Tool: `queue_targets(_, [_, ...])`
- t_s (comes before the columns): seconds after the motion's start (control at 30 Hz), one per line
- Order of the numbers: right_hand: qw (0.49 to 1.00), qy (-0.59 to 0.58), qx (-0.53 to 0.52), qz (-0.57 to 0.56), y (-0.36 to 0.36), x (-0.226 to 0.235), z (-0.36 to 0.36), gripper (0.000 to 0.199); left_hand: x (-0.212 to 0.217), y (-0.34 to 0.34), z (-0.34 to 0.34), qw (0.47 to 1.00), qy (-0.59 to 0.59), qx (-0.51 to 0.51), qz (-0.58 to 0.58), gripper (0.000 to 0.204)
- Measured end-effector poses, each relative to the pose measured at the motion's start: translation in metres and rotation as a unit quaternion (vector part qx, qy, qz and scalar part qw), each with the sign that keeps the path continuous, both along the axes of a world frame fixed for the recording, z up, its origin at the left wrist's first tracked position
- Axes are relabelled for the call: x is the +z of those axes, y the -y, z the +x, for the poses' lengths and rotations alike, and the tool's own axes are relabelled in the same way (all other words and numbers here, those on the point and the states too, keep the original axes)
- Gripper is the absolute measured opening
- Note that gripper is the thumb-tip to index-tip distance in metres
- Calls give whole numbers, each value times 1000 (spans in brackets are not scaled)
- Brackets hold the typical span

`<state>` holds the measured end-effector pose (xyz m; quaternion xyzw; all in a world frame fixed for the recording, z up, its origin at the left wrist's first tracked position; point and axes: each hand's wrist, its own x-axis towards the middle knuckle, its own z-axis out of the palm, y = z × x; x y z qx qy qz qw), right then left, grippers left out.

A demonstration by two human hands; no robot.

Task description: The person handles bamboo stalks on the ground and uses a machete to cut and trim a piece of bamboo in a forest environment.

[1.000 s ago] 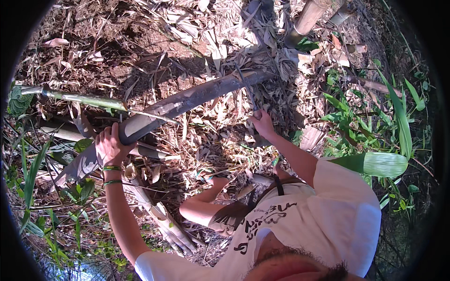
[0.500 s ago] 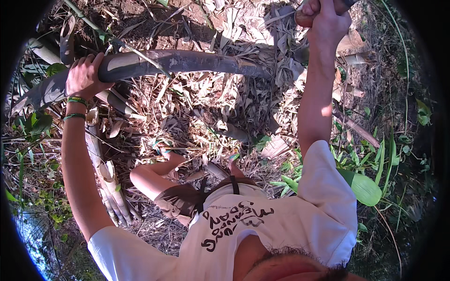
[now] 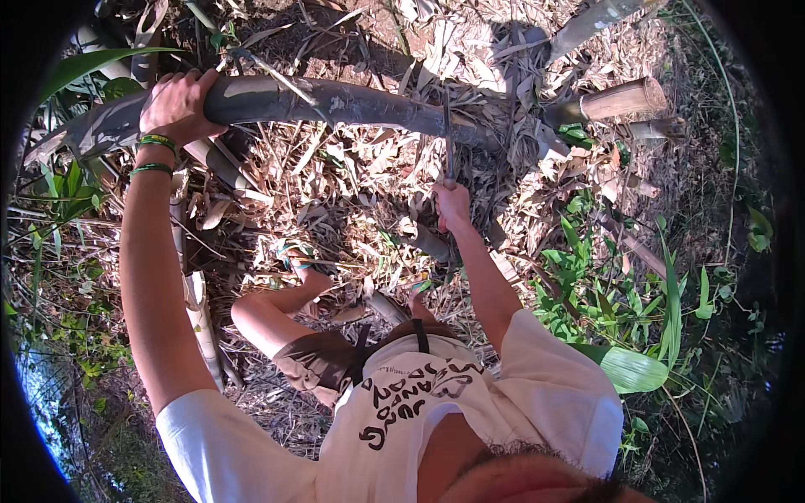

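Observation:
My left hand grips a thick grey-green bamboo stalk that leans across the upper part of the view. There are green bands on that wrist. My right hand is closed on the handle of a long narrow blade. The blade points up, and its edge meets the stalk near the base, among dry leaf sheaths. My bare knee is bent over the dry leaves below.
A cut bamboo stump stands at the upper right, with another stalk above it. Thinner cut poles lie along the left. Dry leaf litter covers the ground. Green leafy plants grow on the right.
My right hand has swung down from high at the upper right, bringing the blade onto the stalk near its base. My left hand keeps its grip on the stalk.

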<state>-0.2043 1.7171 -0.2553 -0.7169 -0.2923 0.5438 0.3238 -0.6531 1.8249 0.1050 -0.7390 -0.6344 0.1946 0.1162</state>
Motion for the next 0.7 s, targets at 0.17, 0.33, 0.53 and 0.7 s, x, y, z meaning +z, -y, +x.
queue_targets(0.17, [942, 39, 10, 333, -123, 251, 21, 30, 2, 9, -7, 1000, -28, -1, 12, 91])
queue_targets(0.33, [836, -88, -133, 525, -106, 316, 16, 22, -11, 5, -17, 999, -19, -34, 25, 92])
queue_targets(0.53, [983, 161, -7, 84, -42, -34, -6, 21, -6, -9, 1, 996, 7, -77, 34, 86])
queue_targets(0.7, [995, -81, 10, -57, -44, 1, 9, 21, -7, 10, -9, 1000, -7, -23, -5, 88])
